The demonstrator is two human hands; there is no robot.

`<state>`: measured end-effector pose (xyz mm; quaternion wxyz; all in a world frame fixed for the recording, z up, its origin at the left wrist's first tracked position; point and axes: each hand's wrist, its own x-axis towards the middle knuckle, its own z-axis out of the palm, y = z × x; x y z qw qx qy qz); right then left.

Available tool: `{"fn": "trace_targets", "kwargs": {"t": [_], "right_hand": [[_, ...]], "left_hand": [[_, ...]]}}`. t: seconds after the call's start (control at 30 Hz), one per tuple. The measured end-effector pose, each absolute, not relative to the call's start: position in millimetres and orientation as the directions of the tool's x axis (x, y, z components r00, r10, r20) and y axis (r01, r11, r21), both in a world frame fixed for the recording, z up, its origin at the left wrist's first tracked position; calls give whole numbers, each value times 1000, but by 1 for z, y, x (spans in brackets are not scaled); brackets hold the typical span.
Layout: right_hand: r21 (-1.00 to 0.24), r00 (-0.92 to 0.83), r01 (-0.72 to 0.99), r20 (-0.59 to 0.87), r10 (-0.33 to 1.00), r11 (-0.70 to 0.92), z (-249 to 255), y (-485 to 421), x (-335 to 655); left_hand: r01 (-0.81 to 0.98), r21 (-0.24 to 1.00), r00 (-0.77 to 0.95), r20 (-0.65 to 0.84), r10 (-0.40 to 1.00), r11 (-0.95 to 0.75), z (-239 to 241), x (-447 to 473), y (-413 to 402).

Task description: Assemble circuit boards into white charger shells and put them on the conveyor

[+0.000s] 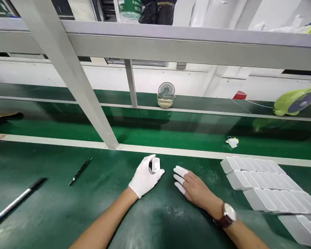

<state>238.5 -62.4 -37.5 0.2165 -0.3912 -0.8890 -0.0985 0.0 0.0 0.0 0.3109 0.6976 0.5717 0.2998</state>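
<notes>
My left hand (147, 176), in a white glove, has its thumb and fingers curved around a small white box (156, 165) on the green table. The box looks open at the top, and what it holds is too small to make out. To the right of it, my right hand (190, 183) lies flat on the table with fingers stretched out. White finger cots cover several of its fingertips, and a watch is on the wrist. Nothing is in that hand.
Rows of white boxes (266, 185) stand at the right. A black pen (80, 171) and a silver-and-black rod (17, 201) lie at left. Beyond the ledge are a crumpled white scrap (232, 141), a small fan (166, 95) and a green fan (295, 101). A slanted metal post (75, 76) rises at left.
</notes>
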Motion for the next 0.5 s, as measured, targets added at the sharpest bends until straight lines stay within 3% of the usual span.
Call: {"fn": "trace_targets", "kwargs": {"t": [0.27, 0.5], "right_hand": [[-83, -549, 755, 462, 697, 650, -31, -59, 237], [-90, -523, 769, 481, 704, 632, -29, -48, 240]], "left_hand": [[612, 781, 218, -16, 976, -124, 5, -7, 7], [644, 759, 229, -77, 970, -91, 3, -6, 27]]}}
